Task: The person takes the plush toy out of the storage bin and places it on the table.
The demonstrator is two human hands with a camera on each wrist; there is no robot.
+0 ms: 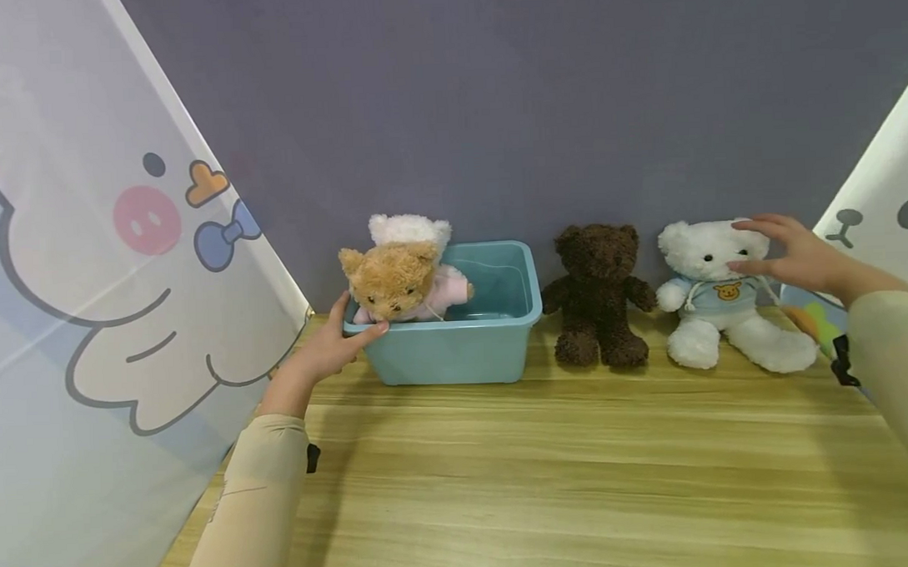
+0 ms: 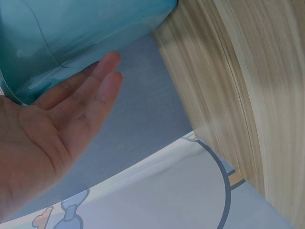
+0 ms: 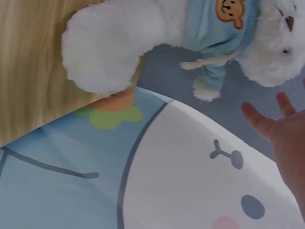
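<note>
My left hand (image 1: 331, 348) rests at the left front corner of a light blue plastic bin (image 1: 456, 350). Its thumb lies at the front rim and its fingers extend fairly straight along the side wall. Inside the bin sits a tan teddy bear (image 1: 394, 279) in pink clothes, with a white plush toy (image 1: 409, 227) behind it, mostly hidden. On the right, my right hand (image 1: 806, 259) reaches over the head of a white teddy bear (image 1: 727, 295) in a light blue hoodie. Its fingers are spread and hold nothing; the right wrist view shows fingertips beside the bear's head.
A dark brown teddy bear (image 1: 599, 295) sits between the bin and the white bear. All stand along the back of a wood-grain table (image 1: 581, 471), against a grey backdrop (image 1: 530, 106). Cartoon-printed panels flank both sides, the left panel (image 1: 86, 271) close to my left arm.
</note>
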